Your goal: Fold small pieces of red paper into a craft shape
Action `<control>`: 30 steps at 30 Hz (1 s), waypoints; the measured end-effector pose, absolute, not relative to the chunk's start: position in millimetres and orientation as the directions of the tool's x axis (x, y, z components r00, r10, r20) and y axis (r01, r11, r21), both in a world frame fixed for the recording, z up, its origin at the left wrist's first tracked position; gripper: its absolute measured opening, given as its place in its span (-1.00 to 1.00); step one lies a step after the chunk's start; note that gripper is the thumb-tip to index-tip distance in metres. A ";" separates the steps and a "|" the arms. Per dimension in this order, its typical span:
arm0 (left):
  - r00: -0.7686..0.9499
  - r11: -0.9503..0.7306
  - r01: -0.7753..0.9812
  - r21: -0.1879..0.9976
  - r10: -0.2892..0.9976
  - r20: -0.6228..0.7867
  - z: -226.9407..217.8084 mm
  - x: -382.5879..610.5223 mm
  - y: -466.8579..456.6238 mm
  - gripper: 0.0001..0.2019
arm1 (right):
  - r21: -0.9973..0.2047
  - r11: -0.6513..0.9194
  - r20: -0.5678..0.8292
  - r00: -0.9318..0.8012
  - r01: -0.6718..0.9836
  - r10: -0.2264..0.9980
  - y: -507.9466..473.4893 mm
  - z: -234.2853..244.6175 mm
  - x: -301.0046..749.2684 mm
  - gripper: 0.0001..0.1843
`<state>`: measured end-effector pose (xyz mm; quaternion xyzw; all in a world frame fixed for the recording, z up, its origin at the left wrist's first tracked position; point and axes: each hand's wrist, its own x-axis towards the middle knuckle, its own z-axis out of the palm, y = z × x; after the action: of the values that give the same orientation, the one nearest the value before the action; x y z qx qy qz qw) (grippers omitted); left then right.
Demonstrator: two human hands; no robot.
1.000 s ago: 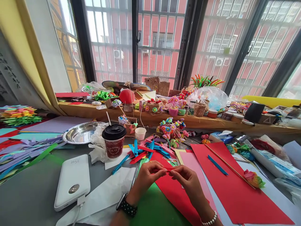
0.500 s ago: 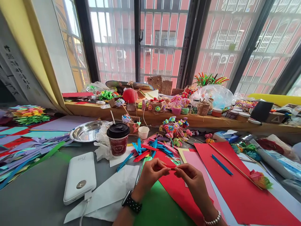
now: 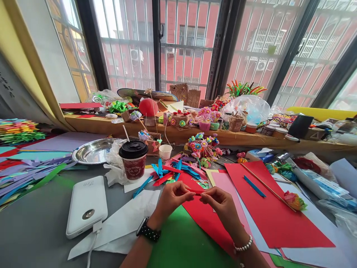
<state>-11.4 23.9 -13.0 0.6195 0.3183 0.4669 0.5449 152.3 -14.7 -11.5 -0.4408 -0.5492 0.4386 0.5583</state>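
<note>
Since the earlier frames the hands have barely shifted, staying together low over the tabletop (image 3: 41, 230) while the view has swung a little, so the cup and power bank sit slightly further left than half a second ago.

Far to the left of the hands lie loose paper strips (image 3: 30, 175), and beyond them a steel bowl (image 3: 93, 152). Nearer, just left of the left wrist, a white power bank (image 3: 87, 206) lies flat with its cable plugged in, and a sheet of white paper (image 3: 125, 227) rests between it and the forearm. Up and left of the grip stands a red paper cup (image 3: 134, 163) with a black lid.

The left hand (image 3: 170, 199), with a black watch on its wrist, has its fingertips pinched shut on one end of a small red paper strip (image 3: 197, 191). The right hand (image 3: 221, 204), with a pearl bracelet, pinches the other end, so the strip is clamped between both hands, raised just above the green paper (image 3: 181, 242) and the red sheet (image 3: 206, 223) beneath.

Just beyond the grip lies a heap of blue and red strips (image 3: 178, 171). To the right, a large red sheet (image 3: 267, 208) carries a blue strip (image 3: 254, 186) and a thin wooden stick (image 3: 267, 187), with a paper flower (image 3: 294, 200) at its far end.
</note>
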 end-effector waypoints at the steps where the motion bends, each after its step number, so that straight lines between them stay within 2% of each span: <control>1: 0.363 -0.202 -0.118 0.972 0.903 0.231 -13.4 -11.2 24.0 -0.78 | -0.973 0.229 0.229 0.012 -0.004 0.973 -15.0 -10.8 152.0 -0.83; 8: 0.352 -0.164 -0.167 0.972 0.911 0.215 -12.7 -8.3 22.9 -0.80 | -0.975 0.224 0.224 0.035 -0.005 0.974 -15.0 -12.2 150.4 -0.82; 14: 0.329 -0.185 -0.134 0.974 0.919 0.220 -13.5 -7.4 22.6 -0.80 | -0.977 0.210 0.211 0.060 0.021 0.976 -16.5 -10.7 148.3 -0.81; 25: 0.324 -0.144 -0.125 0.982 0.929 0.178 -11.2 -5.5 22.3 -0.76 | -0.969 0.245 0.242 0.083 -0.033 0.967 -13.6 -14.9 145.8 -0.76; 30: 0.380 -0.232 0.006 0.973 0.900 0.213 -11.0 -7.9 24.2 -0.78 | -0.969 0.248 0.247 0.067 0.001 0.967 -15.2 -10.4 145.6 -0.80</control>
<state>-7.9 24.2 -11.0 0.6531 0.3468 0.4355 0.5133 145.6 -15.2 -10.4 -0.4482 -0.5399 0.4186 0.5765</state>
